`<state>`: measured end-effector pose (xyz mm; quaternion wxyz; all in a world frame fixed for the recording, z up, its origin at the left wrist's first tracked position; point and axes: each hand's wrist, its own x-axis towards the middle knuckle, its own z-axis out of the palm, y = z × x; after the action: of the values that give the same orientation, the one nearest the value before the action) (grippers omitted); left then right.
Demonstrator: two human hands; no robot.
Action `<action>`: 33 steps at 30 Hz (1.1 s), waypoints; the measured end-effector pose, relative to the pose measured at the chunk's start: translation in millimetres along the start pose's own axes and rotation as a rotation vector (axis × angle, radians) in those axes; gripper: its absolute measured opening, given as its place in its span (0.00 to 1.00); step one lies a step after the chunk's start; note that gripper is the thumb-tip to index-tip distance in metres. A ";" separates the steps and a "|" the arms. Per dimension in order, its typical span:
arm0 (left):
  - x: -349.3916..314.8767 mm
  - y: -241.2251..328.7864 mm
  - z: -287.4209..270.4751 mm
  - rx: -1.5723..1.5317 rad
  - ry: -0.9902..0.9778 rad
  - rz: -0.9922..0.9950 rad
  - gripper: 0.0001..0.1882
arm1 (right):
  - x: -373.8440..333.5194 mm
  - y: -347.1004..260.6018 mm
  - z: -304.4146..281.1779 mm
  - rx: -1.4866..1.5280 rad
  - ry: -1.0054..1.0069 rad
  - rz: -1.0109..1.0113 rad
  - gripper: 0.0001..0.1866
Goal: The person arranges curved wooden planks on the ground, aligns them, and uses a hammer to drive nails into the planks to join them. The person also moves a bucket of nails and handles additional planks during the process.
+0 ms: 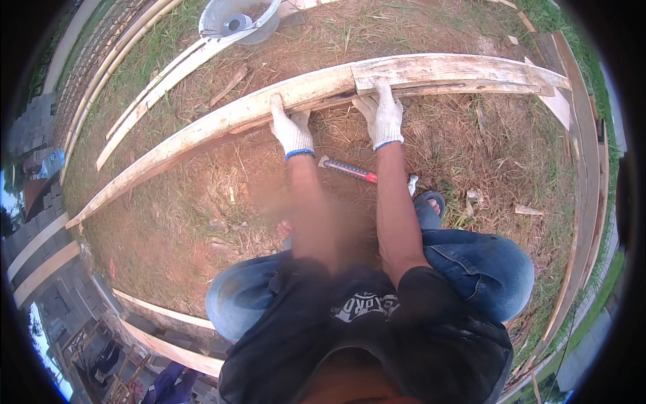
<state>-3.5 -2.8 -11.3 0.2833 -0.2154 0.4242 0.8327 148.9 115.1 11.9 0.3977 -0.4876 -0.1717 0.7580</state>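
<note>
A long timber beam (222,119) lies across in front of me, bowed by the lens. On its right half, a second pale board (457,71) is laid along it, its end near my right hand. My left hand (291,128), in a white knit glove with a blue cuff, grips the beam's near edge, thumb on top and fingers underneath. The right hand (382,118), gloved alike, holds the wood where the two pieces meet, its thumb over the board's edge. Between my forearms, a tool with a red and dark handle (353,171) rests on the ground; its kind is unclear.
A clear plastic bucket (264,30) with a grey cup-like item inside stands at the far side. Narrow wood strips (151,94) lie at far left. Long planks (584,148) edge the right side. Grey blocks (64,296) are stacked at lower left. Wood scraps (528,210) dot the dry grass.
</note>
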 end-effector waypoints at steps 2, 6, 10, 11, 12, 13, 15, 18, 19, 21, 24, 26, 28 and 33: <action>1.3 0.6 -1.9 0.000 -0.050 0.026 0.49 | 0.1 1.6 4.2 0.019 0.041 -0.009 0.34; 13.6 7.3 -8.7 0.031 -0.151 0.058 0.47 | 1.7 -4.4 3.1 0.132 -0.039 0.045 0.48; 1.3 13.6 -5.0 0.034 -0.100 0.130 0.46 | 2.7 -3.8 0.8 0.130 -0.005 0.029 0.38; -1.5 18.7 -5.0 0.005 -0.071 0.150 0.46 | 2.5 -3.8 0.1 0.122 0.031 0.015 0.34; 2.9 30.7 -10.5 0.057 -0.029 0.177 0.45 | 2.4 -2.9 2.1 0.112 0.019 0.019 0.34; 2.8 38.8 -11.6 0.110 0.012 0.196 0.44 | 3.7 -2.0 -0.6 0.098 0.016 0.019 0.34; 3.3 47.0 -17.3 0.104 0.056 0.202 0.44 | 3.9 -1.6 -3.5 0.072 -0.003 0.025 0.34; 25.9 68.0 -41.6 0.211 0.149 0.288 0.44 | -7.1 -9.5 14.7 0.084 0.020 0.033 0.33; 23.4 70.9 -40.4 0.178 0.108 0.257 0.44 | -6.7 -9.7 11.7 0.068 0.039 0.027 0.32; 19.5 79.8 -35.2 0.108 0.029 0.204 0.44 | -4.2 -9.5 7.5 0.081 0.032 0.012 0.31; 18.0 82.7 -27.2 0.201 -0.010 0.207 0.43 | -1.0 -6.5 5.3 0.068 0.036 0.001 0.29; 20.6 84.8 -30.3 0.220 -0.037 0.215 0.44 | 0.4 -4.9 6.5 0.055 0.045 -0.009 0.28; 21.9 84.5 -33.0 0.235 -0.044 0.233 0.44 | 1.0 -3.8 7.8 0.043 0.053 -0.021 0.28; 29.0 83.8 -38.9 0.228 -0.062 0.244 0.45 | 0.7 -3.1 7.2 0.041 0.057 -0.012 0.28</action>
<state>-75.4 -66.8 -1.0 0.2155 -0.1031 0.5301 0.8136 143.9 118.5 16.8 0.4167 -0.4996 -0.1477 0.7450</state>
